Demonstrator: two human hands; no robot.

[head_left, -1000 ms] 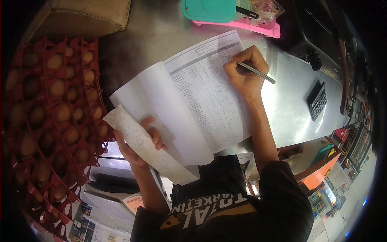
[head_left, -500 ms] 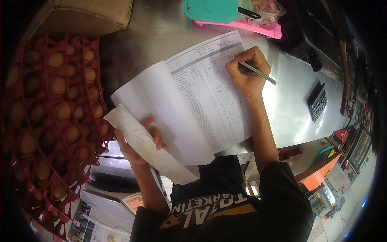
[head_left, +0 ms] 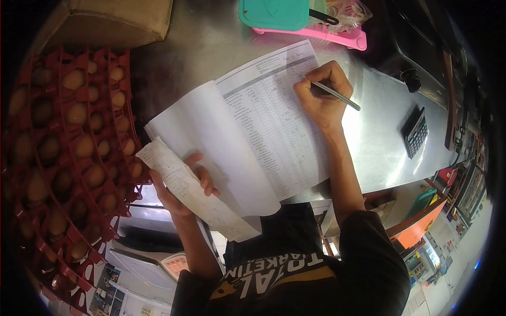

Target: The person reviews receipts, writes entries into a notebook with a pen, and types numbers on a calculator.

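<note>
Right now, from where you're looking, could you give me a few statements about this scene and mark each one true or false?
1. The right hand holds a pen over a printed form. True.
2. The left hand holds a long paper receipt. True.
3. The calculator lies on top of the printed form. False: the calculator is on the metal tabletop, apart from the form.
4. The egg trays are green. False: the egg trays are red.
5. A cardboard box sits beyond the egg trays, at the upper left of the view. True.
6. The teal lid is under the left hand. False: the teal lid is at the top of the view, away from both hands.
</note>
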